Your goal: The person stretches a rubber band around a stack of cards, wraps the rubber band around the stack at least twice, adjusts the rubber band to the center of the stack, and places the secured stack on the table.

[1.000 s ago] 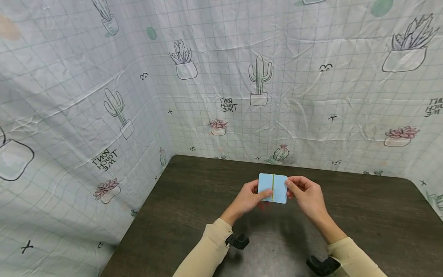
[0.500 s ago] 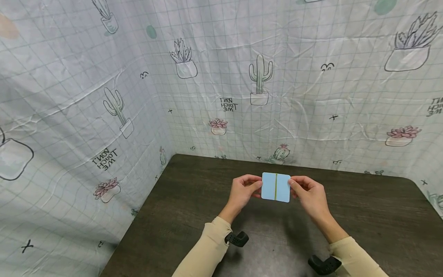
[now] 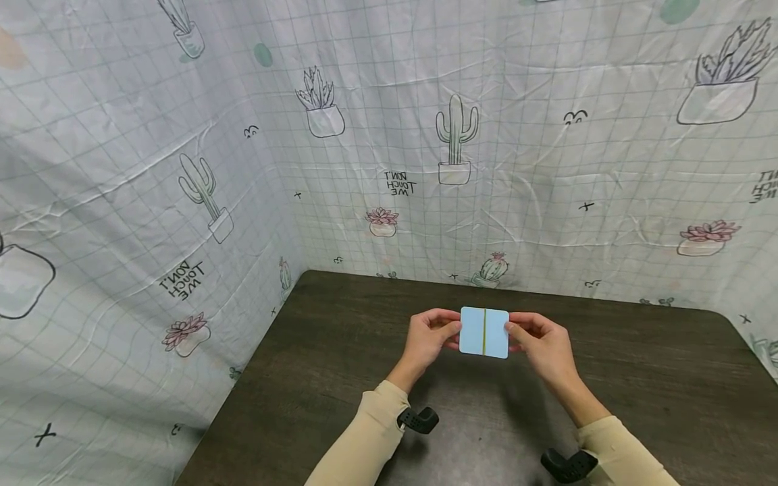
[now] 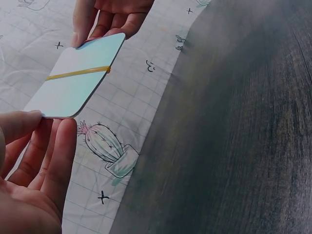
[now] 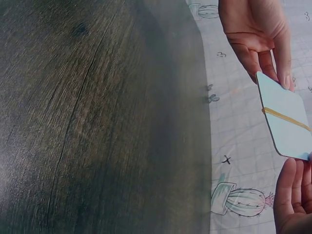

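A thin, light blue square card (image 3: 473, 332) with rounded corners is held up above the table. A yellow rubber band (image 3: 484, 332) runs straight across its middle. My left hand (image 3: 423, 339) pinches the card's left edge, with the thumb on the near face and the fingers behind. On the opposite edge, my right hand (image 3: 545, 346) pinches it the same way. In the left wrist view, the left hand (image 4: 36, 165) is at lower left below the card (image 4: 80, 80). The right wrist view has the right hand (image 5: 295, 195) at lower right. The card's back is hidden.
The dark wood-grain table (image 3: 340, 324) spreads below both hands. Behind it and to the left hangs a white curtain (image 3: 535, 202) printed with cacti and grid lines. Black wrist devices (image 3: 419, 420) sit on both forearms.
My left thumb has slid off the card's face beside the band to its left edge. The card has shifted slightly right, and the right thumb now sits a little lower on its edge.
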Demonstrator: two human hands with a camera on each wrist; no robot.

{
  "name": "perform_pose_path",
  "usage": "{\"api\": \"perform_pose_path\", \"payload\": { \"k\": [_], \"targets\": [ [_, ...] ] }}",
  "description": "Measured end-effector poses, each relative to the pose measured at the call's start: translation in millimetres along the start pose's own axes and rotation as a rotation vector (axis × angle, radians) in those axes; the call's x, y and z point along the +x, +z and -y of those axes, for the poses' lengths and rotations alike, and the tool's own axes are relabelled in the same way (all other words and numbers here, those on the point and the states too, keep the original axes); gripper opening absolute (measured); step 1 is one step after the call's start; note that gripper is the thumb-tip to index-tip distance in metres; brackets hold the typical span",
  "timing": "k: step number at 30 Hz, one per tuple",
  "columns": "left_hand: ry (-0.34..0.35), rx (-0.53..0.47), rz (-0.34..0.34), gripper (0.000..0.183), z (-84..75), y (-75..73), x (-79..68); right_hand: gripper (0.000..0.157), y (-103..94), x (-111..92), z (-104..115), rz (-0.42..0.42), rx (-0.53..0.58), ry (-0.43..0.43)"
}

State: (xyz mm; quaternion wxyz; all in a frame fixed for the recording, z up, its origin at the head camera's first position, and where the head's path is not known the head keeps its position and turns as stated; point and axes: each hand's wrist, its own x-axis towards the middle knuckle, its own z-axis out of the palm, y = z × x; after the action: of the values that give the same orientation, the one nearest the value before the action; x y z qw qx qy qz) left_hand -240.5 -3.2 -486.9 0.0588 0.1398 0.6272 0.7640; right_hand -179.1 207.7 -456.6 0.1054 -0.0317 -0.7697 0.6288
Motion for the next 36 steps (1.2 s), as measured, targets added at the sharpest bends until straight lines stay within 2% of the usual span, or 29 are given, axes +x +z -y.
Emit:
{"api": "perform_pose_path", "payload": {
  "k": [11, 24, 30, 36],
  "targets": [
    [-0.024, 0.002, -0.010, 0.016, 7.9, 1.4, 2.8, 0.029, 0.2, 4.3, -12.0, -0.010, -0.012, 0.000],
    [-0.084, 0.030, -0.059, 0.014, 19.9, 5.0, 9.5, 0.023, 1.7, 12.2, -28.5, -0.030, -0.039, 0.019],
    [-0.115, 0.044, -0.074, 0.013, 26.5, 6.4, 15.5, 0.025, 0.8, 20.0, -35.3, -0.030, -0.024, 0.048],
    [-0.146, 0.060, -0.078, 0.012, 35.4, 3.5, 19.5, 0.032, -0.5, 25.4, -41.6, 0.023, 0.018, 0.109]
  ]
}}
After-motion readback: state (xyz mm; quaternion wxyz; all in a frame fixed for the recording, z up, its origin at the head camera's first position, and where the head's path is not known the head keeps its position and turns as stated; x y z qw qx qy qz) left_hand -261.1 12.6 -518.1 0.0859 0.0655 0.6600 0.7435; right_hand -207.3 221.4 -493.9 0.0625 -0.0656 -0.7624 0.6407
